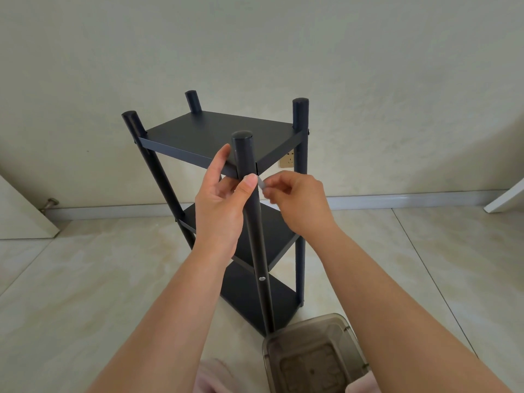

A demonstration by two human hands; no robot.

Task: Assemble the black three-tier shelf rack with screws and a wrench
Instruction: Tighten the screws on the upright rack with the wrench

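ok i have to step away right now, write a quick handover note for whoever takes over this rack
Left hand: grips the near post just under the top shelf, thumb across the post's front.
Right hand: pinches a small silvery piece, probably a screw or the wrench, at the post's right side by the top shelf corner.
Rack: upright on the floor, four posts and three shelves in place. A screw head shows lower on the near post.
Brown plastic box: on the floor at the near corner.
Left: finish this top near joint; I cannot tell how tight the other joints are, so check them.

Head-worn view, forward and down
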